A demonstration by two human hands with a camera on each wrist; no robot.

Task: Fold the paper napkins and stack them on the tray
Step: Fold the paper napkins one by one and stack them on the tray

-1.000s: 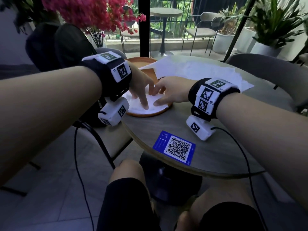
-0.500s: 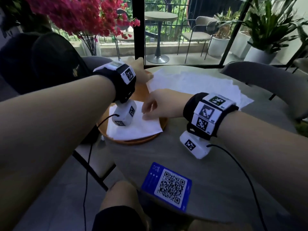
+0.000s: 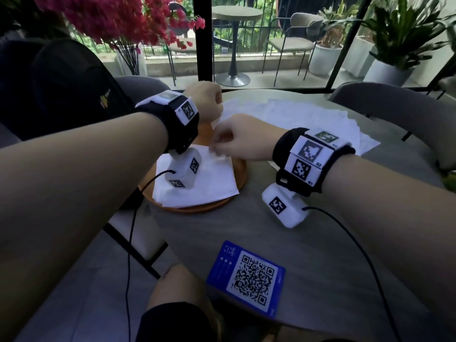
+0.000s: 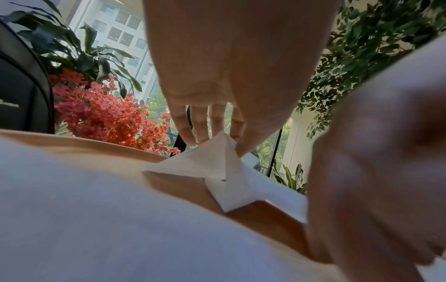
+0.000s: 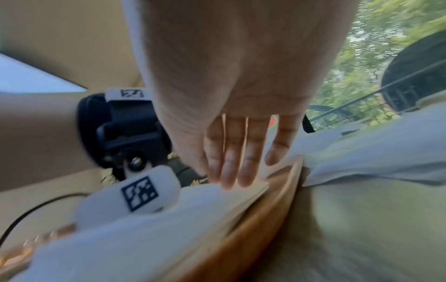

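Note:
A round orange tray (image 3: 197, 210) sits at the left of the table with a folded white napkin (image 3: 212, 186) lying on it. Behind it spreads a pile of unfolded white napkins (image 3: 296, 119). My left hand (image 3: 209, 104) reaches past the tray to the pile's near corner. In the left wrist view it (image 4: 214, 143) pinches that napkin corner (image 4: 212, 162), raised into a peak. My right hand (image 3: 222, 146) hovers low over the tray's right side. Seen from the right wrist, its straight fingers (image 5: 231, 171) touch the folded napkin's (image 5: 144, 238) edge.
A blue QR card (image 3: 246, 277) lies near the front edge of the round grey table (image 3: 320, 243). A grey chair (image 3: 394, 107) stands at the back right. A chair with a black backpack (image 3: 61, 82) is on the left, and red flowers (image 3: 111, 21) lean over it.
My left hand left the folded napkin on the tray, reached back to the unfolded pile and now pinches a corner. The right hand stayed at the folded napkin.

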